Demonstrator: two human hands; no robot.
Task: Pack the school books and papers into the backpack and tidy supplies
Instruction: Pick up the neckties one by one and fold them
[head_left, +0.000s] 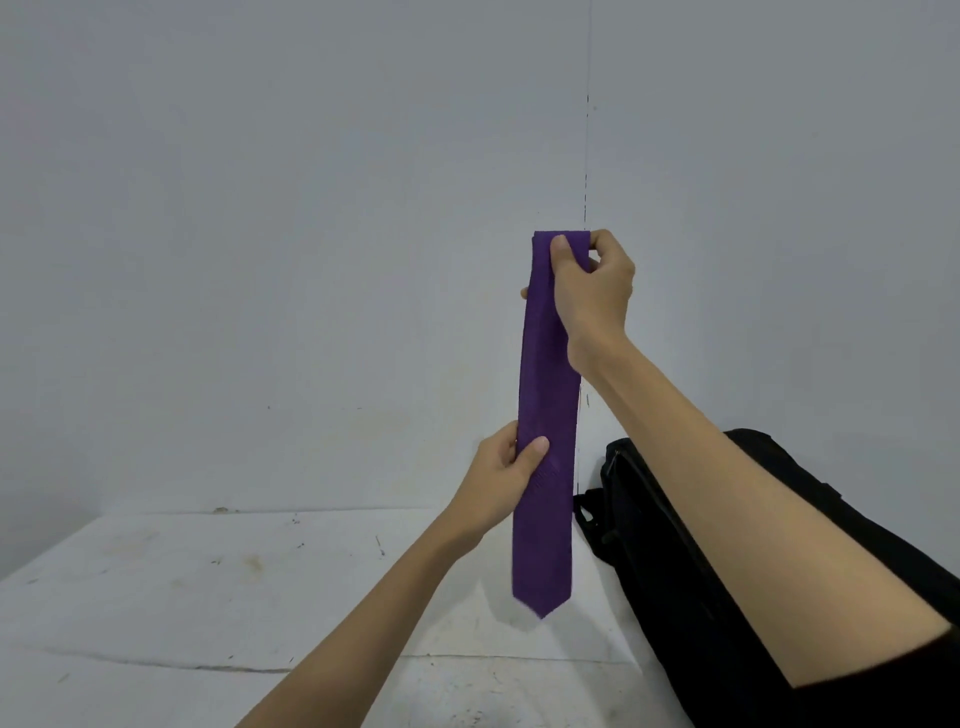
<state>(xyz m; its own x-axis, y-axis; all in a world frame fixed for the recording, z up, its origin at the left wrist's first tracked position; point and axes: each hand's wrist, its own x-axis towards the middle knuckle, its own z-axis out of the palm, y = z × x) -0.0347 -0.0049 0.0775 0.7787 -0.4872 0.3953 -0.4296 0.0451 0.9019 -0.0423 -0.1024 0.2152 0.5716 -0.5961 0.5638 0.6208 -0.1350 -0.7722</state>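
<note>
The left hand (506, 465) pinches a purple tie (548, 415) partway down its length, thumb in front. The tie hangs upright above the white bench (208, 597). The right hand (592, 286) grips its folded top. A black backpack (675, 545) lies on the bench's right side.

A scuffed white table (208, 597) carries a black backpack (675, 571), lying below the right forearm, against the wall.

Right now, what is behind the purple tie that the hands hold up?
Behind the purple tie is the plain grey wall, and lower down the white table. The strip directly behind the tie is hidden. The black backpack lies beside it.
</note>
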